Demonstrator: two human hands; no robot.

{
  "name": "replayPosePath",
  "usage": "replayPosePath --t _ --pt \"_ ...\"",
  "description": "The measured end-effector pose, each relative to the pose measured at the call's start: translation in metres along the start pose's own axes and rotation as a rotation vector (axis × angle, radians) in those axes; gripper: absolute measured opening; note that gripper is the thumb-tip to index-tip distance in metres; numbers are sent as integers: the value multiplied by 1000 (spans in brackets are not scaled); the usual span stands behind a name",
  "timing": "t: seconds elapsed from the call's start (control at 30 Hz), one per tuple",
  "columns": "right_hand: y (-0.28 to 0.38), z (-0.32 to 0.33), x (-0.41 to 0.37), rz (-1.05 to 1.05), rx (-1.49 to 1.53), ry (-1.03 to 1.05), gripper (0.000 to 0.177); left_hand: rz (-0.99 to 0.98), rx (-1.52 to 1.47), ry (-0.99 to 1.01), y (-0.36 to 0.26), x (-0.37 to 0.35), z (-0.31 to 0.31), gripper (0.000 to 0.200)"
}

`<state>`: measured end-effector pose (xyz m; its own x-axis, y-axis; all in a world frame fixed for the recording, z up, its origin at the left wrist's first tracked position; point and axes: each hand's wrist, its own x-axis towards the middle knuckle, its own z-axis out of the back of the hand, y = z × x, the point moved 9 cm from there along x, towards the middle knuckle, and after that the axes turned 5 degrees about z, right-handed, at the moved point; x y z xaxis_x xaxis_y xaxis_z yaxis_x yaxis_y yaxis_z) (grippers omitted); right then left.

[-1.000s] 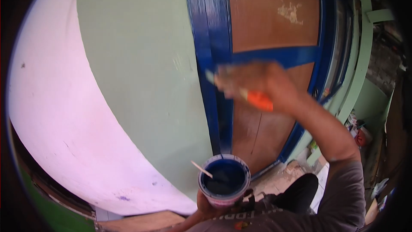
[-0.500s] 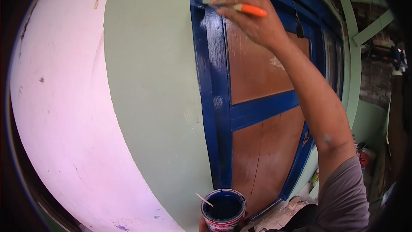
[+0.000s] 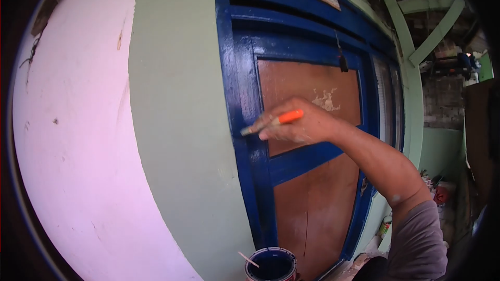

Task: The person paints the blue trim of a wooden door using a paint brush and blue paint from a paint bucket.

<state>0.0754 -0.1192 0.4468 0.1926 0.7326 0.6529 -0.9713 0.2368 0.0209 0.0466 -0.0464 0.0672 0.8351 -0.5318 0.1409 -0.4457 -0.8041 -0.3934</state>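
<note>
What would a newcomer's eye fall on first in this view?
Most likely the orange-handled paintbrush in the person's right hand, mid-view, its tip at the blue door frame. Next, the can of dark paint at the bottom edge, a thin stick resting across its rim. Behind the hand, the brown upper panel shows a ragged pale patch.

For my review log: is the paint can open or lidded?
Open: the can has no lid on; dark blue paint shows inside, and a stick pokes over its rim.
</note>
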Motion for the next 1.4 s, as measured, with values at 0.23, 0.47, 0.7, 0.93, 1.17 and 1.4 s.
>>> replayPosePath --t 0.23,0.47,0.7,0.93,1.17,1.4 --pt "16 113 81 229 -293 -518 24 -20 76 -31 -3 14 -12 96" --pt "4 59 33 253 -236 -461 23 -23 103 -53 -1 23 -14 95" --pt "-30 -92 -96 93 63 -83 29 -42 108 -55 -6 22 -11 93" --pt "-44 51 -48 -262 163 -460 33 -74 104 -60 -18 18 -8 92" --pt "-6 220 97 237 190 -895 24 -89 99 -76 -30 21 -1 90" --pt "-13 246 194 159 303 -965 12 -93 87 -83 -42 27 4 88"
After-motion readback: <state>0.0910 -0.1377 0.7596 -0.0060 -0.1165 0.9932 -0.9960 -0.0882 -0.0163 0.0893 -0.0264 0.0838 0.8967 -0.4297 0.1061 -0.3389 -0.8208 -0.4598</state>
